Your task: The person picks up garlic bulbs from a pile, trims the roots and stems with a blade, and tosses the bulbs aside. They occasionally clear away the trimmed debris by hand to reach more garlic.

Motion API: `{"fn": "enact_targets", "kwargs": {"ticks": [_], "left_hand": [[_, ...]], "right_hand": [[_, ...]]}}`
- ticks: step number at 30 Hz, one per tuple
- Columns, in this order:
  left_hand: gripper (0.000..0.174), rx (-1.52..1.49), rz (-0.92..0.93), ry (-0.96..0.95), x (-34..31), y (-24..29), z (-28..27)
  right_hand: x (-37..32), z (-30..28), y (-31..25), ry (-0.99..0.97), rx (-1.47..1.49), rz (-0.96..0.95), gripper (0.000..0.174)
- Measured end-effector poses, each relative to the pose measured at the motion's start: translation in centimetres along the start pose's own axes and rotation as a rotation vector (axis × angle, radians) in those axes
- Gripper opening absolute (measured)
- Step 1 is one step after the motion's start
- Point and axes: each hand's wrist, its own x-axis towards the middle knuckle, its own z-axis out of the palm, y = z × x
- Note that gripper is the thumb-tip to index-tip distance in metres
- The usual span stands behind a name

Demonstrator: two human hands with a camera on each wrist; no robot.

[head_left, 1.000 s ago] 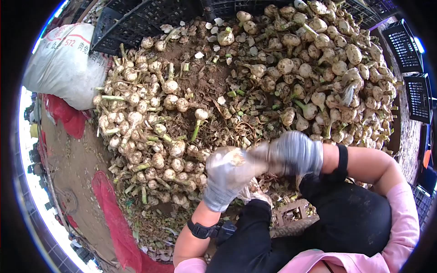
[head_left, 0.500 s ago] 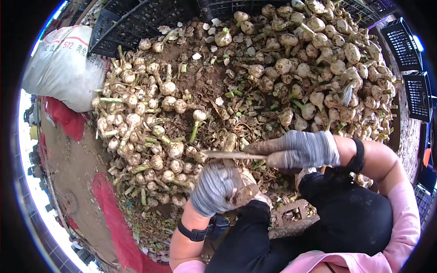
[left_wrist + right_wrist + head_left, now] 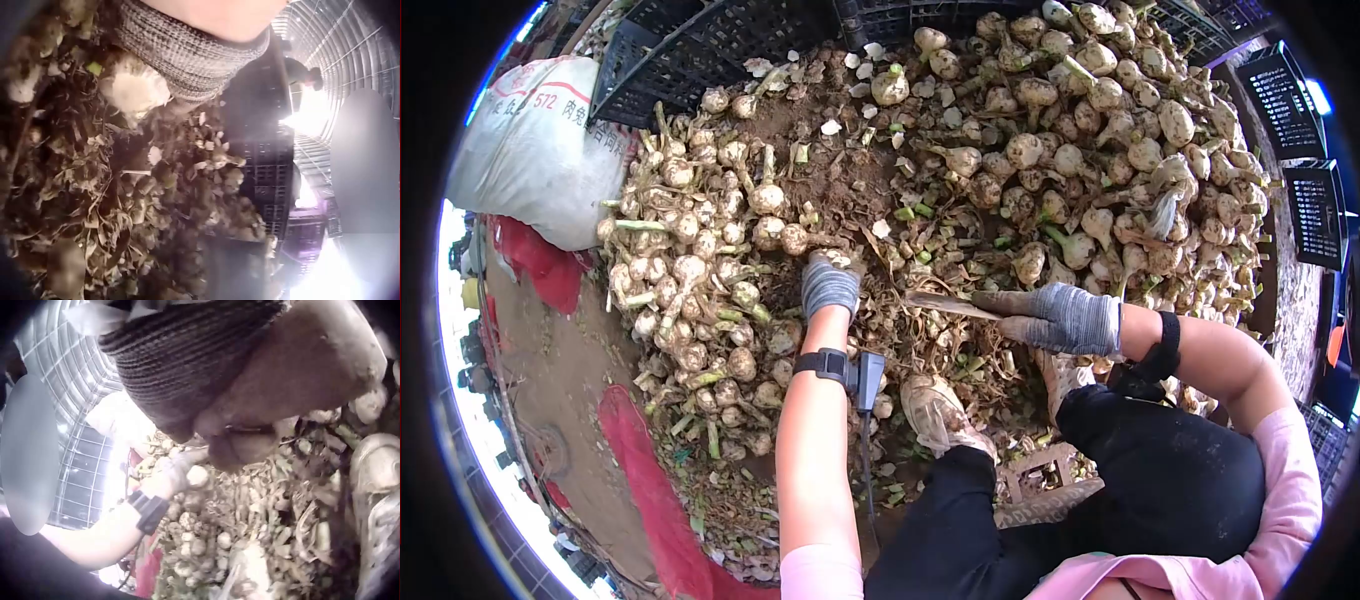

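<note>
In the head view the left gloved hand (image 3: pixel 832 285) reaches down among garlic bulbs at the inner edge of the left heap, beside a bulb with a stem (image 3: pixel 795 239). Its fingertips are hidden, so its grip cannot be told. A pale bulb (image 3: pixel 134 90) lies close below the glove cuff in the left wrist view. To the right, the right gloved hand (image 3: pixel 1065 319) holds a thin, flat blade-like tool (image 3: pixel 950 304) that points left above loose leaves. The right wrist view shows its soil-stained glove (image 3: pixel 294 375) up close.
A larger garlic heap (image 3: pixel 1100 150) fills the right side. Black crates (image 3: pixel 730 50) stand at the back, a white sack (image 3: pixel 545 150) at the left. Red netting (image 3: pixel 645 480) lies on the ground. A shoe (image 3: pixel 940 410) is between the hands and knees.
The left hand has moved forward from near the knee to the left heap, and the bulb seen at it earlier is not visible there. The right hand has shifted slightly, still holding the tool.
</note>
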Motion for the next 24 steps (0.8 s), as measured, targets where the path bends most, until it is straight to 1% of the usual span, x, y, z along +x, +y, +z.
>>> {"fn": "enact_targets", "kwargs": {"ticks": [1, 2, 3, 5, 6, 7, 8, 9, 10, 11, 12, 13, 14, 15, 16, 18, 20, 21, 22, 24], "left_hand": [[0.054, -0.085, 0.061, -0.03, -0.4, -0.5, -0.3], [0.055, -0.169, 0.124, -0.058, -0.7, -1.1, -0.5], [0.055, -0.165, 0.126, -0.058, -1.1, -1.8, -0.3], [0.068, -0.927, 0.155, -0.138, -3.2, -3.5, 0.1], [0.062, -0.853, 0.135, -0.183, -4.9, -4.5, -0.3], [0.057, -0.784, 0.121, -0.223, -7.2, -4.0, -1.8], [0.063, -1.269, 0.001, -0.384, -7.0, -4.7, -1.1], [0.078, -1.733, -0.199, -0.511, -6.7, -5.3, -0.4], [0.065, -1.577, -0.064, -0.455, -8.5, -5.6, -0.8], [0.058, -1.605, 0.186, -0.562, -8.8, -6.1, -0.3], [0.052, -1.635, 0.435, -0.671, -9.1, -6.6, 0.3], [0.051, -1.229, 0.892, -0.516, -9.6, -6.2, 0.0], [0.051, -0.89, 1.267, -0.224, -10.5, -5.4, -0.8], [0.048, -0.309, 1.346, 0.102, -11.7, -4.8, -1.8], [0.046, 0.24, 1.378, 0.47, -13.3, -3.8, -3.2], [0.042, 0.362, 1.381, 0.47, -13.9, -3.5, -3.4], [0.035, 0.083, 1.291, 0.307, -14.3, -3.3, -3.0], [0.035, 0.082, 1.292, 0.307, -14.5, -3.6, -3.0], [0.037, 0.085, 1.337, 0.345, -15.0, -3.8, -3.3], [0.03, 0.136, 1.273, 0.492, -16.0, -2.9, -3.8]], "right_hand": [[0.1, -0.1, -0.3, 0.035, -0.022, -0.063, 0.058], [-0.1, -0.8, -1.8, 0.003, -0.093, 0.018, 0.056], [-0.2, -1.2, -2.6, 0.007, -0.09, 0.019, 0.056], [-0.4, -1.3, -3.6, 0.065, -0.282, -0.048, 0.054], [-0.1, -1.2, -4.0, 0.07, -0.365, -0.091, 0.051], [0.2, -1.0, -4.2, 0.07, -0.366, -0.095, 0.051], [0.4, -0.7, -4.4, 0.132, -0.384, -0.228, 0.05], [0.5, -0.4, -4.7, 0.193, -0.401, -0.36, 0.05], [0.7, -0.3, -5.4, 0.235, -0.532, -0.478, 0.052], [0.8, -0.3, -6.4, 0.235, -0.534, -0.478, 0.052], [0.8, -0.5, -7.6, 0.154, -0.586, -0.444, 0.054], [0.9, -0.6, -8.3, 0.073, -0.637, -0.408, 0.055], [1.5, -0.2, -8.0, 0.158, -0.561, -0.558, 0.057], [1.5, -0.1, -7.9, 0.159, -0.56, -0.558, 0.057], [1.6, -0.1, -8.3, 0.135, -0.583, -0.561, 0.058], [1.6, 0.0, -8.6, 0.119, -0.607, -0.581, 0.059], [1.6, 0.2, -8.7, 0.101, -0.624, -0.565, 0.06], [1.6, 0.2, -8.7, 0.083, -0.645, -0.554, 0.061], [1.5, 0.2, -8.7, 0.083, -0.645, -0.553, 0.061], [1.3, -0.2, -8.6, 0.083, -0.618, -0.533, 0.063]]}}
